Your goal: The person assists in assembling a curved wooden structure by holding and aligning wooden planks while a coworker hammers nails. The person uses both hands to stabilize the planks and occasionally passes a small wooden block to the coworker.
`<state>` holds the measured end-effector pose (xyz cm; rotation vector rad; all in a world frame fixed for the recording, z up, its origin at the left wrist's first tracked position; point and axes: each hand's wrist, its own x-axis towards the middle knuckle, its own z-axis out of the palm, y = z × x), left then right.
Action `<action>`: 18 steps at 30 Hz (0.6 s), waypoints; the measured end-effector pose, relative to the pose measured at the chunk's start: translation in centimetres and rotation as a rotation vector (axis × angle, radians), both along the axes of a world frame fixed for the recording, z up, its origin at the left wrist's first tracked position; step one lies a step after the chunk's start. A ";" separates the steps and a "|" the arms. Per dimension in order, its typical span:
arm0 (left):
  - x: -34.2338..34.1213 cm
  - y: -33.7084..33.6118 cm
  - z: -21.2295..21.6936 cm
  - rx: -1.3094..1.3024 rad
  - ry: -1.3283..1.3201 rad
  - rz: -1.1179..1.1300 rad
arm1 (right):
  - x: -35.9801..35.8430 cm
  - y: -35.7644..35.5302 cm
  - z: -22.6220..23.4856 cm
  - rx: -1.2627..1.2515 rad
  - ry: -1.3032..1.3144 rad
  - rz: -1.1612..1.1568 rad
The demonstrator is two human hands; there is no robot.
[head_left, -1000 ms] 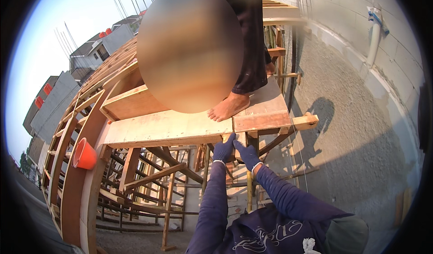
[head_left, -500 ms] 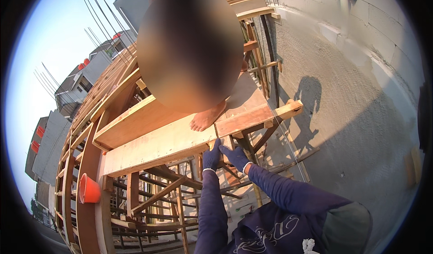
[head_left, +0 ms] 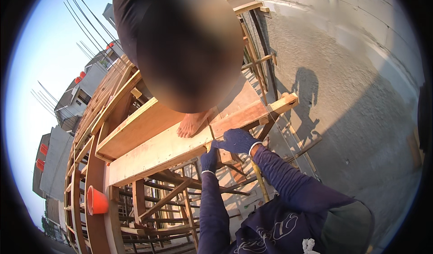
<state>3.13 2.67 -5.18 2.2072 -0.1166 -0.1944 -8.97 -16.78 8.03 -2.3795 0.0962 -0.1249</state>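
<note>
Both my hands wear dark blue knit gloves with pale cuffs. My left hand [head_left: 209,158] is closed against the near edge of a long plywood-faced form board [head_left: 158,157], beside a joint; what lies in its fingers is hidden. My right hand [head_left: 239,142] is curled just right of the joint, over the edge of a shorter board [head_left: 241,119]. Its fingertips point left and meet the left hand's; anything pinched there is too small to make out. Another person's bare foot [head_left: 191,125] stands on the long board just beyond my hands.
An orange-red bucket [head_left: 97,200] hangs on the timber framing at left. Below the boards is a lattice of timber and bamboo props [head_left: 162,204]. A squared timber end [head_left: 286,102] juts out at right, near a rough grey plastered wall [head_left: 352,105]. Upright rebar [head_left: 92,14] rises far left.
My right hand has turned over the board edge, its back now facing up. My left hand has dropped slightly and stays by the joint. The view has shifted a little.
</note>
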 end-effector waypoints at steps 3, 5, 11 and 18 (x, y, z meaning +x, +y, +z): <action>-2.5 -1.4 3.2 -0.023 0.004 0.037 | 1.2 -6.3 3.6 0.082 -0.438 -0.279; -2.3 -0.9 3.1 -0.003 0.007 0.059 | 1.7 -10.8 6.3 0.123 -0.496 -0.454; -1.0 -0.8 1.1 -0.123 0.042 0.046 | 4.8 -21.7 -3.8 -0.075 -0.232 -0.726; -2.3 -1.3 3.7 -0.076 0.062 0.019 | 4.1 -22.8 -13.4 -0.604 0.152 -0.478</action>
